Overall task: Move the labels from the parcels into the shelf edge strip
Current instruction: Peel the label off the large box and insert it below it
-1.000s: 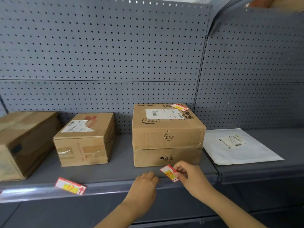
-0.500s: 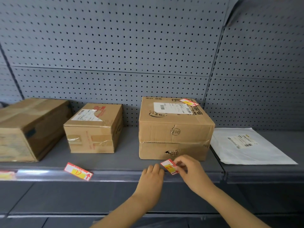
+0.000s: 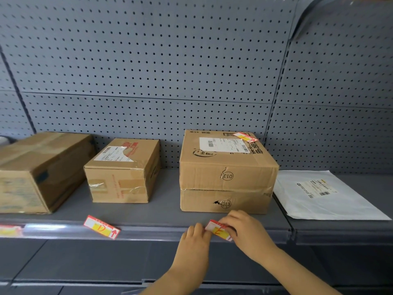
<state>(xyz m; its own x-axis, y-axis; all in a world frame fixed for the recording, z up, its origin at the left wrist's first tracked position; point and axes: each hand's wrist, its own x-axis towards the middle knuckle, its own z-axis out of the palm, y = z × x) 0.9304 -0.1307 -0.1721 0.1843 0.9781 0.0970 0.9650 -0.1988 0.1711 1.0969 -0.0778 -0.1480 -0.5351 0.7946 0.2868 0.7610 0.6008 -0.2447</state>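
My right hand (image 3: 247,233) pinches a red, white and yellow label (image 3: 217,229) at the clear shelf edge strip (image 3: 148,232), in front of the stacked cardboard parcels marked 013 (image 3: 227,173). My left hand (image 3: 194,241) rests on the strip with its fingertips touching the label's left end. A second label with a red arrow (image 3: 102,227) sits tilted in the strip to the left. A third label (image 3: 245,137) lies on top of the upper 013 parcel. Another label (image 3: 9,230) shows in the strip at the far left.
A small cardboard parcel (image 3: 123,171) and a large one (image 3: 40,169) stand on the grey shelf to the left. A white mailer bag (image 3: 323,194) lies flat on the right shelf section. A grey pegboard wall (image 3: 148,60) backs the shelf.
My right hand has lowered the label toward the strip, and my left fingertips have come up against its left end. The view has shifted slightly leftwards.
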